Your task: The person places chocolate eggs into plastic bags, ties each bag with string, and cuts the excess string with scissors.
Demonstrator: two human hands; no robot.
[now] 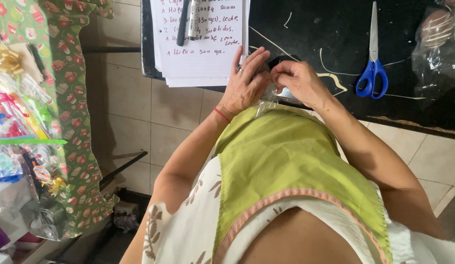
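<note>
My left hand and my right hand meet at the near edge of a black table. Both pinch a small clear plastic bag between the fingertips; the bag hangs down over my green apron. What is inside the bag is hidden by my fingers. A red thread bracelet is on my left wrist and a ring on a left finger.
Blue-handled scissors lie right of my hands. A stack of handwritten paper sheets with two pens lies to the left. Thin pale strips are scattered on the table. Clear bags sit far right. A patterned cloth covers a side table with ribbons.
</note>
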